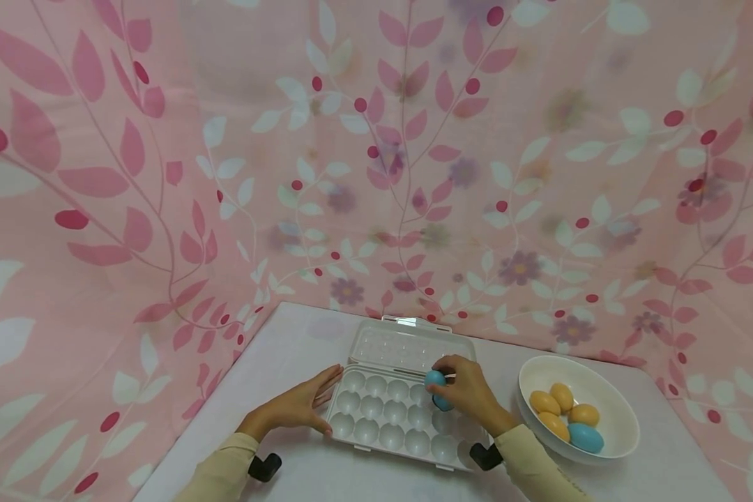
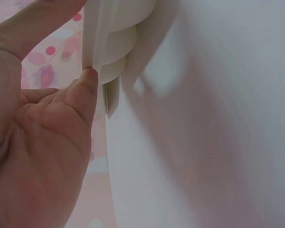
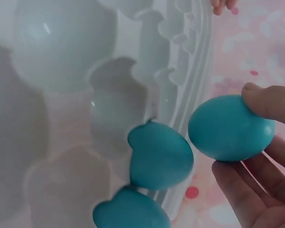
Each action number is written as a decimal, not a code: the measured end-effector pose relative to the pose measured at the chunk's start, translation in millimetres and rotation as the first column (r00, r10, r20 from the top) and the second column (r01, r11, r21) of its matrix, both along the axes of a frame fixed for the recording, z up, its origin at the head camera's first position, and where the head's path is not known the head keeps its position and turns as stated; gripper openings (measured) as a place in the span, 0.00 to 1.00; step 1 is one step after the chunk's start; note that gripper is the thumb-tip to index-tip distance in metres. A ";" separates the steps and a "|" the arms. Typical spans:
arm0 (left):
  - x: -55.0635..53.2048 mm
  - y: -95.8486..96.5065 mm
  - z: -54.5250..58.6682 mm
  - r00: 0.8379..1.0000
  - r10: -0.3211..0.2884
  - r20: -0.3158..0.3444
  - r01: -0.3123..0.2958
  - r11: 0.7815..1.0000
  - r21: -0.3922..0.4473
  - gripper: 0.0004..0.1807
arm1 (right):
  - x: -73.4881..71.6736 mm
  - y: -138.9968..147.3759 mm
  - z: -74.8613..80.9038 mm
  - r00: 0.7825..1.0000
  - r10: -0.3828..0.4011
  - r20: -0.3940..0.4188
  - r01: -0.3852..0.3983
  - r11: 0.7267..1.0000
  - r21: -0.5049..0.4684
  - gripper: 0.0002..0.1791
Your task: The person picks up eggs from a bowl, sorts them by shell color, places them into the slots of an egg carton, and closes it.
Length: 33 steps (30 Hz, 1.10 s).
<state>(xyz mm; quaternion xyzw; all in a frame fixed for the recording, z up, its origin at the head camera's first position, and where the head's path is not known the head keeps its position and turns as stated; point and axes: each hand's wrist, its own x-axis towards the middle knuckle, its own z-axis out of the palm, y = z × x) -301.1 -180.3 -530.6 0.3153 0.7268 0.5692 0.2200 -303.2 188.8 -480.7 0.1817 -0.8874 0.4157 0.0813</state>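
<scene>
My right hand [image 1: 473, 397] pinches a blue egg [image 3: 230, 128] between thumb and fingertips, above the far right part of a white plastic egg tray [image 1: 392, 438]. Two other blue eggs [image 3: 161, 154] sit in neighbouring cups along the tray's edge in the right wrist view; in the head view the hand partly covers them. At the tray's left end is my left hand [image 1: 298, 404], fingers and thumb spread along the side. In the left wrist view, a fingertip of that hand [image 2: 52, 123] touches the tray's rim. Most of the tray's cups hold nothing.
The tray's clear lid [image 1: 392, 348] lies folded back behind it. On the right stands a white bowl [image 1: 618, 411] with several yellow eggs [image 1: 561, 396] and one blue egg in it. Flowered pink cloth [image 1: 376, 174] hangs behind and beside the white table [image 1: 288, 335].
</scene>
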 end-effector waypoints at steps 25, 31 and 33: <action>-0.5 -0.9 -1.0 1.000 0.010 -0.009 -0.010 1.000 -0.009 0.68 | 1.2 -20.2 -19.5 0.999 0.038 0.004 -0.039 0.990 0.134 0.19; -1.3 -1.9 -1.8 1.000 0.000 -0.015 0.000 1.000 -0.005 0.68 | -2.5 -20.1 -22.6 1.000 0.020 -0.020 -0.016 0.987 0.162 0.16; -1.3 -2.4 -2.7 1.000 -0.002 -0.016 0.002 1.000 -0.004 0.68 | -3.3 -20.0 -23.4 0.999 0.026 -0.031 -0.021 0.987 0.158 0.15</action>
